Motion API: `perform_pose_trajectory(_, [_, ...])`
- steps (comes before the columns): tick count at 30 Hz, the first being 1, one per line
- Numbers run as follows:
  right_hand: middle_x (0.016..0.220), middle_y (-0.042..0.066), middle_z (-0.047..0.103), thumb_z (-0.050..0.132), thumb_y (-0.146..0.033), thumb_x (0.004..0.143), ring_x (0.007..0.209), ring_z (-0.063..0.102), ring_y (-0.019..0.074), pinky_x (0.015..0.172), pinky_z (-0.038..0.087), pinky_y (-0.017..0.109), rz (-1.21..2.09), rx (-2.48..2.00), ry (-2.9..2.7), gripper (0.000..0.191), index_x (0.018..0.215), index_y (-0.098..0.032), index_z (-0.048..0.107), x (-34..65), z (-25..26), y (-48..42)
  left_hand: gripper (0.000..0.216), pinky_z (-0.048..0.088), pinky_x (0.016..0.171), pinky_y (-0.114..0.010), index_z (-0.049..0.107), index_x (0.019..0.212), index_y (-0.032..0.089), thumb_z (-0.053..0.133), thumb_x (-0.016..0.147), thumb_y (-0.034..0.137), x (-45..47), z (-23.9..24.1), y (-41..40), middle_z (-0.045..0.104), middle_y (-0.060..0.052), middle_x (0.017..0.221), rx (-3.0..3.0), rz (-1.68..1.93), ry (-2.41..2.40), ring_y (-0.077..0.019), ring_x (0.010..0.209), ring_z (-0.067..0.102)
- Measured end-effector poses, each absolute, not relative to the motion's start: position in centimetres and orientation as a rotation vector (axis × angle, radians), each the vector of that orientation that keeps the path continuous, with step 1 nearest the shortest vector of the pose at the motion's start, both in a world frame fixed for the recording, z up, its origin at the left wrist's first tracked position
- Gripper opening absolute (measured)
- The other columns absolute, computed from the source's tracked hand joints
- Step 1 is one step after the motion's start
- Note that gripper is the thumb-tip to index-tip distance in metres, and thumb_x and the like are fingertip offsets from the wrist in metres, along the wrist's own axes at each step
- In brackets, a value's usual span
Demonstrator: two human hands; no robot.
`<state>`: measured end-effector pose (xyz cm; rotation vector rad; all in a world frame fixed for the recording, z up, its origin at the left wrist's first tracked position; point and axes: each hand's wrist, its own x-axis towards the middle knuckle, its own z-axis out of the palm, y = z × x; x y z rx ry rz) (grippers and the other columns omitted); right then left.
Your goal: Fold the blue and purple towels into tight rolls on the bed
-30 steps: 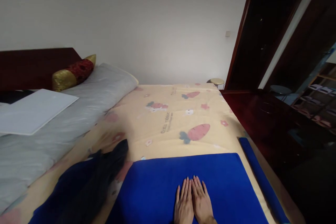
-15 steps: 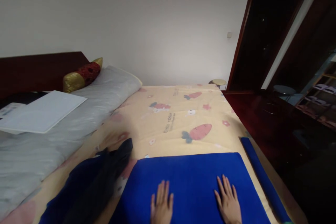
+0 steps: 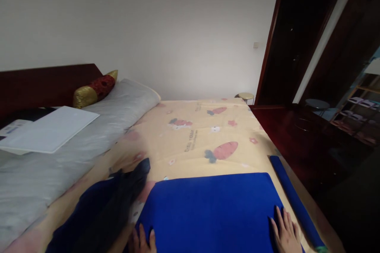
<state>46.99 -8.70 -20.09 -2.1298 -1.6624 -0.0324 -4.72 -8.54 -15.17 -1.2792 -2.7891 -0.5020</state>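
Note:
A flat blue cloth or mat [image 3: 208, 205] lies spread on the bed, its near part cut off by the bottom of the view. My left hand [image 3: 143, 240] rests at its left edge, fingers apart, partly out of view. On the right edge lies my right hand [image 3: 285, 231], fingers outstretched and holding nothing. Just beyond it, along the bed's side, is a long narrow blue roll or folded strip [image 3: 293, 197] with a green bit at its near end. A crumpled dark garment [image 3: 103, 205] sits left of the mat.
Yellow bedding with carrot prints [image 3: 190, 138] covers the bed. A grey pillow or quilt [image 3: 118, 110] runs along the left, with a white board [image 3: 53, 128] on it and a red-gold cushion [image 3: 97, 89] behind. Stools [image 3: 246, 96] and a shoe rack [image 3: 356, 110] stand beyond.
My hands have moved apart from the middle of the blue mat, the left to its left edge, the right to its right edge. The view has tilted up slightly.

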Motion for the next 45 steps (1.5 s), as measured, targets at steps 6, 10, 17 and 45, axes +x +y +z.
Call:
perform_pose_trajectory(6, [0.155,0.003,0.020,0.021,-0.049,0.097,0.144,0.016,0.0228,0.117,0.020,0.048,0.159,-1.855,-2.022,0.059,0.149,-0.021,0.027,35.3,-16.8,-7.1,0.060,0.020,0.115,-0.049,0.009,0.151,0.016,0.011,0.095,0.037,5.4,-15.0,-7.4,0.031,-0.010,0.154,-1.686,-0.515,-2.425,-0.0223,0.143,0.026])
perform_pose_trajectory(10, [0.153,0.000,0.020,0.020,-0.035,0.099,0.142,0.019,0.0204,0.117,0.023,0.046,0.383,-1.701,-2.159,0.051,0.148,-0.023,0.023,27.2,-16.8,-7.0,0.058,0.022,0.116,-0.045,0.007,0.149,0.026,0.024,0.093,0.026,11.7,-17.2,-7.7,0.030,-0.001,0.154,-2.141,-0.373,-2.138,-0.0194,0.142,0.028])
perform_pose_trajectory(17, [0.151,-0.003,0.024,0.020,-0.032,0.100,0.140,0.024,0.0201,0.117,0.026,0.045,0.510,-1.626,-2.185,0.046,0.145,-0.028,0.027,24.4,-17.3,-8.3,0.062,0.028,0.113,-0.050,0.008,0.147,0.029,0.030,0.090,0.023,12.4,-19.5,-8.9,0.025,0.000,0.155,-2.375,-0.173,-2.008,-0.0242,0.140,0.032])
perform_pose_trajectory(45, [0.154,-0.001,0.018,0.023,-0.053,0.098,0.142,0.019,0.0254,0.115,0.023,0.055,0.371,-1.692,-2.187,0.053,0.147,-0.033,0.020,26.0,-18.4,-8.3,0.053,0.024,0.116,-0.050,0.003,0.147,0.032,0.020,0.096,0.026,11.9,-18.7,-8.8,0.018,0.003,0.156,-2.430,-0.247,-2.071,-0.0197,0.143,0.023])
